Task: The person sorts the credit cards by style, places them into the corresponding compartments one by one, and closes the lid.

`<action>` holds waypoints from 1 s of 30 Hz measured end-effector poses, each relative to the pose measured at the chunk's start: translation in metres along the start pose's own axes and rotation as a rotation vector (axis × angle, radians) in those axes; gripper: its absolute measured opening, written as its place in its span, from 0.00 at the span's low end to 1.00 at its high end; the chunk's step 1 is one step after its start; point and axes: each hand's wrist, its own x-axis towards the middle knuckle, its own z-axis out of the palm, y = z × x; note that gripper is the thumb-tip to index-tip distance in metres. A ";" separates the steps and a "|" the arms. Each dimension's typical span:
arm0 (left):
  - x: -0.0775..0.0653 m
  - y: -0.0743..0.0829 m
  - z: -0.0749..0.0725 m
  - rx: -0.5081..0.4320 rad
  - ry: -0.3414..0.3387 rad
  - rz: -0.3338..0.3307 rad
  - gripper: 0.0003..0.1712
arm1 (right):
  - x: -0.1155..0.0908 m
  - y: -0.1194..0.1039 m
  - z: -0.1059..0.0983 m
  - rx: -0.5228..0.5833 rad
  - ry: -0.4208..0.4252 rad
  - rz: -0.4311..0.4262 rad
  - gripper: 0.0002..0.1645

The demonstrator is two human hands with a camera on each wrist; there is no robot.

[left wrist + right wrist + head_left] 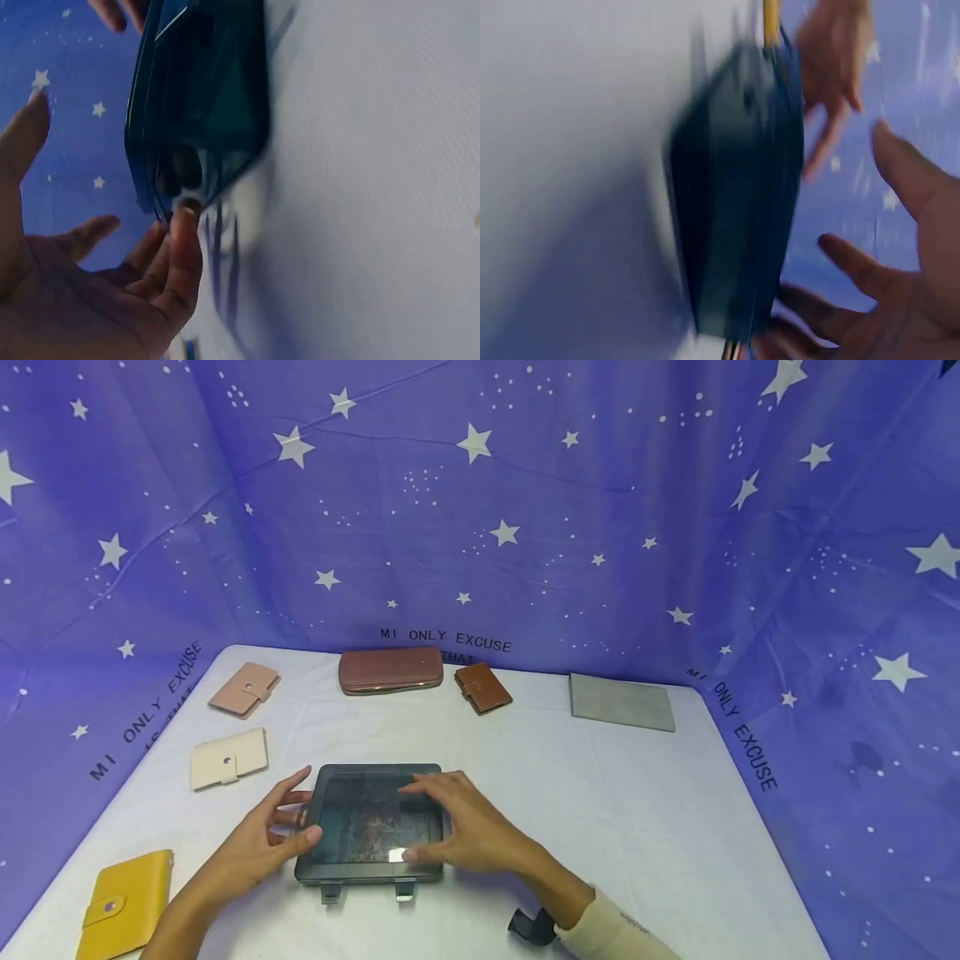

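A dark, see-through plastic case [360, 818] lies flat on the white table, with two clasps hanging out at its front edge. Something is visible dimly through its lid, too blurred to name. My left hand [251, 852] is at the case's left side; in the left wrist view its fingertips touch the case's end, the thumb standing apart. Over the right part of the case is my right hand [480, 827], fingers and thumb spread wide. The right wrist view, blurred, shows this hand's fingers beside the case [727, 202], nothing gripped between them and the thumb.
Left of the case lie a yellow wallet [138, 893], a cream wallet [243, 752] and a pink wallet [243, 681]. Along the back are a long brown purse [390, 670], a small brown wallet [487, 685] and a grey folder [622, 702]. A black strap [531, 927] is near my right wrist.
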 end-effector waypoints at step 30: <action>-0.008 0.014 0.036 0.896 0.140 0.271 0.70 | -0.016 -0.012 0.039 -0.578 0.103 -0.139 0.58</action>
